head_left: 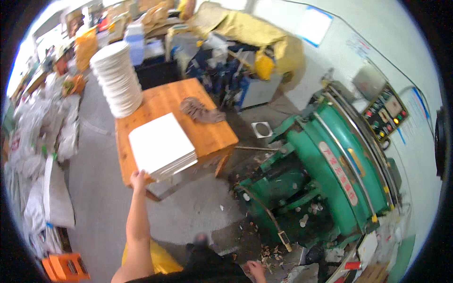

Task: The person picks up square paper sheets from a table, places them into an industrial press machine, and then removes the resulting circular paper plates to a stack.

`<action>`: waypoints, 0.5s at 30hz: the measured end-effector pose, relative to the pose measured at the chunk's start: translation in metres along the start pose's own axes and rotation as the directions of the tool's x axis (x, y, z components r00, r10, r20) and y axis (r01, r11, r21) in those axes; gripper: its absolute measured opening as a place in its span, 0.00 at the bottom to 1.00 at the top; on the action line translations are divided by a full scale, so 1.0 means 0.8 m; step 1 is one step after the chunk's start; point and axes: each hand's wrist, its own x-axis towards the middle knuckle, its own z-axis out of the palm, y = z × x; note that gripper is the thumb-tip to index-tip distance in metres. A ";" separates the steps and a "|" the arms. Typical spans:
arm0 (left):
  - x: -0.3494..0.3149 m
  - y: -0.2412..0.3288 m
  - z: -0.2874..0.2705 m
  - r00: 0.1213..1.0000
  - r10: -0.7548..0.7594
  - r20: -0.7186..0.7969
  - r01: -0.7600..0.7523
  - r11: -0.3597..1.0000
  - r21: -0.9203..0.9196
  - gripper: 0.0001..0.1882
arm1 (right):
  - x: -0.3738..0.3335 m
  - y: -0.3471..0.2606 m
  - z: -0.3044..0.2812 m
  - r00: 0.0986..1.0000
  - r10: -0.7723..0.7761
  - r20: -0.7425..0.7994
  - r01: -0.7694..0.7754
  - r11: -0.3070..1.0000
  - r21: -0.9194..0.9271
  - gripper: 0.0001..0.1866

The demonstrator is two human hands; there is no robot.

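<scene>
A stack of white square sheets [163, 144] lies near the front of a wooden table [207, 137]. My left hand [138, 180] is closed at the stack's near left corner, fingers on the edge; how many sheets it grips I cannot make out. Low by my body, my right hand [256, 271] hangs with its fingers loosely apart, holding nothing. Behind the sheets, a brown crumpled glove or cloth [202, 111] rests on the tabletop. A tall pile of round white pieces [115, 78] stands at the table's far left corner.
A large green machine [325, 165] fills the right side, with a control panel [386, 112] on the wall behind it. Scraps litter the floor around its base. Plastic bags [40, 127] are heaped along the left, above an orange stool [65, 267]. Covered clutter [250, 35] stands behind the table.
</scene>
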 end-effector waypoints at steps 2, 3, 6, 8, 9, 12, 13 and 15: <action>-0.066 0.025 -0.018 0.917 -0.133 0.376 0.227 0.950 -0.216 0.12 | -0.005 0.042 -0.010 0.988 0.126 -0.091 -0.129 0.991 -0.020 0.11; -0.008 -0.101 -0.085 0.813 0.101 0.574 0.286 0.789 -0.544 0.13 | 0.012 0.014 0.004 0.963 0.245 -0.113 -0.254 0.965 -0.070 0.12; -0.091 -0.067 -0.084 0.759 -0.268 0.594 0.626 0.554 -0.550 0.26 | -0.017 0.008 -0.030 0.881 0.394 -0.262 -0.417 0.908 -0.036 0.13; -0.085 0.000 -0.105 0.820 -0.178 0.544 0.480 0.733 -0.483 0.29 | -0.021 0.010 -0.041 0.868 0.410 -0.281 -0.441 0.896 -0.054 0.13; -0.114 0.073 -0.082 0.919 -0.120 0.375 0.243 0.921 -0.303 0.31 | -0.035 0.013 -0.051 0.858 0.412 -0.306 -0.447 0.893 -0.052 0.14; -0.106 0.214 -0.026 0.912 0.166 0.375 0.000 0.915 -0.404 0.23 | -0.030 0.010 -0.054 0.877 0.345 -0.333 -0.399 0.910 -0.109 0.15; -0.095 0.232 0.003 0.895 0.237 0.377 -0.072 0.912 -0.403 0.22 | -0.035 0.010 -0.061 0.882 0.308 -0.357 -0.376 0.916 -0.139 0.15; -0.119 0.283 0.059 0.755 0.436 0.489 -0.291 0.892 -0.346 0.21 | -0.038 0.004 -0.076 0.890 0.154 -0.430 -0.286 0.922 -0.262 0.16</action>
